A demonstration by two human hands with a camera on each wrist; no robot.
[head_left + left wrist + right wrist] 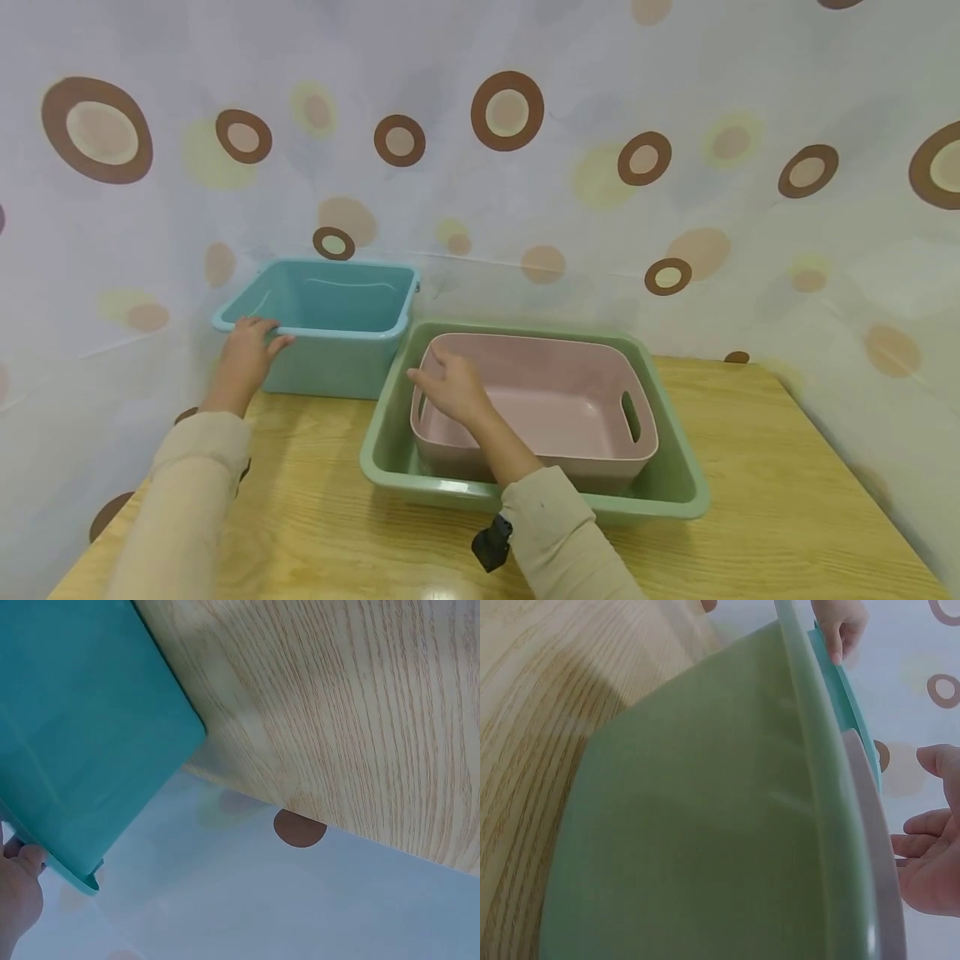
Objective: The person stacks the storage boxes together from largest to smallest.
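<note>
A blue plastic bin (330, 362) stands at the back left. My left hand (247, 354) holds its front rim near the left corner, fingers over the edge; the left wrist view shows part of that hand (19, 889) at the rim of the bin (82, 727). On the right, a pink basket with handle holes (555, 417) sits inside a larger green basin (675, 467). Over the left end of the pink basket hovers my right hand (453, 387), fingers spread and holding nothing. In the right wrist view, this hand (934, 840) is apart from the pink rim (877, 847).
All the containers stand on a wood-grain table (765, 475). Behind and at the sides hangs a pale sheet with brown ring patterns (585, 100). The blue bin is close beside the green basin's left rim.
</note>
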